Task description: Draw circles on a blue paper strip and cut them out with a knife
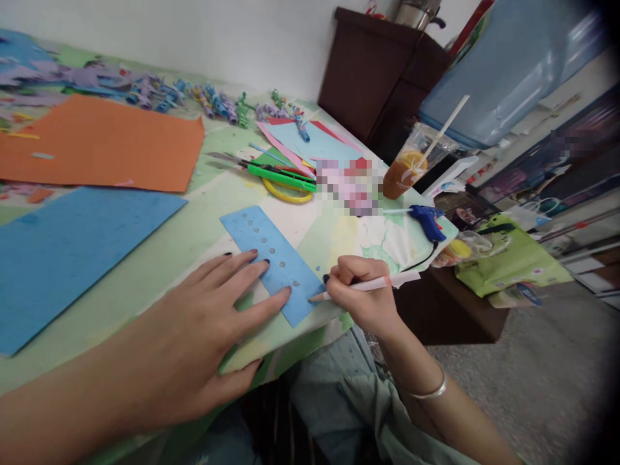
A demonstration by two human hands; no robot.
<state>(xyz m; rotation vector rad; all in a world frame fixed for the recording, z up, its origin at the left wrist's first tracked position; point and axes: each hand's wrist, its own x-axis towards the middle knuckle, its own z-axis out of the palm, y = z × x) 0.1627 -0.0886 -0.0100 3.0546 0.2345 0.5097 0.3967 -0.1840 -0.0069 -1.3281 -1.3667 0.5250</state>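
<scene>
Pencil sits pinched in your curled right hand, its tip at the near right end of a blue paper strip. That strip lies slantwise on the patterned tablecloth, between your hands and close to the table's near edge. Your left hand is spread flat, gripping nothing; its fingertips press the strip's left side.

Slipping looks the likeliest fault: only fingertips pin the strip, so a hard pencil push could swivel it and throw the row of small drawn circles out of line. Your left fingers also rest close to those marks, and dragging them across could smudge the graphite. Beneath the near end, a fold in the cloth could let the paper dent; you cannot tell from this view how firmly it is backed.

Farther right, the blue glue gun trails a black cord over the table edge beyond your right hand; a snagged wrist could tug it. Behind it, the iced-drink cup stands near the papers, and a knock could soak them.
</scene>
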